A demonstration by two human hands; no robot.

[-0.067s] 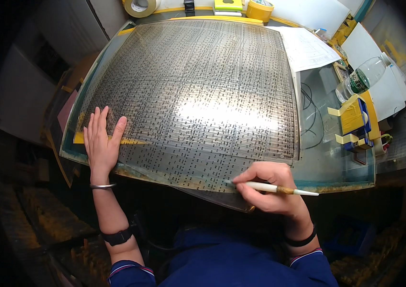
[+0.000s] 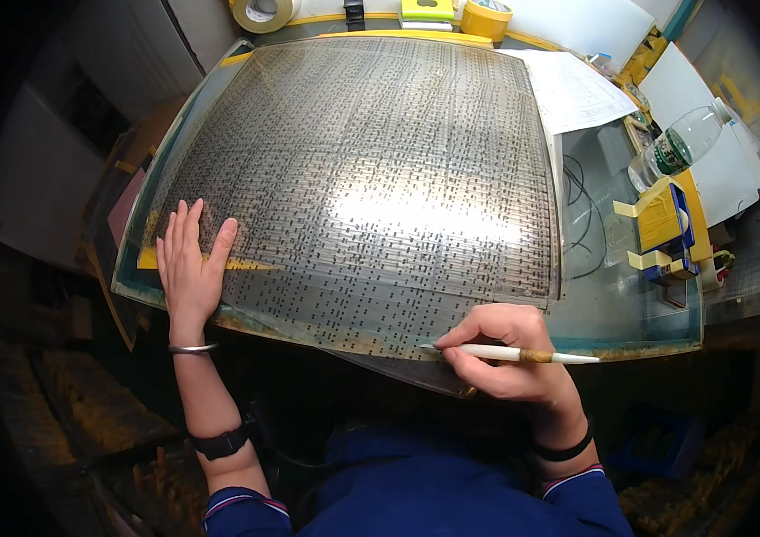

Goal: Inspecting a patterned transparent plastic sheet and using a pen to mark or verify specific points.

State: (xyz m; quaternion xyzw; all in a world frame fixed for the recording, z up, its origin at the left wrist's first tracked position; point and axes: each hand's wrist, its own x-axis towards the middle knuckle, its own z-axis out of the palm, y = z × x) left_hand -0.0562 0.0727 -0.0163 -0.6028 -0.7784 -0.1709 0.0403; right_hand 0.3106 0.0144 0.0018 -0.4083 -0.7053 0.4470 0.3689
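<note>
A large see-through film sheet (image 2: 326, 161), printed all over with rows of small black dots and dashes, lies across the table. On its near left part my left hand (image 2: 192, 268) rests flat, fingers stretched out, beside a strip of yellow tape (image 2: 246, 265). My right hand (image 2: 510, 349), at the sheet's near edge, pinches a slim white pen-like tool (image 2: 492, 353) with a brown band near its back end. The tool's thin tip points left onto the dotted sheet; what kind of tip it is cannot be made out.
A glass tabletop (image 2: 613, 313) with a green rim shows beside the sheet. To the right are a black cable (image 2: 584, 201), a tape dispenser (image 2: 666, 224), a clear bottle (image 2: 680, 148) and papers (image 2: 572, 89). Tape rolls (image 2: 487, 20) stand along the back.
The tool has tilted very slightly, its back end a little higher and its tip a touch further left. My left hand and the sheet have stayed put.
</note>
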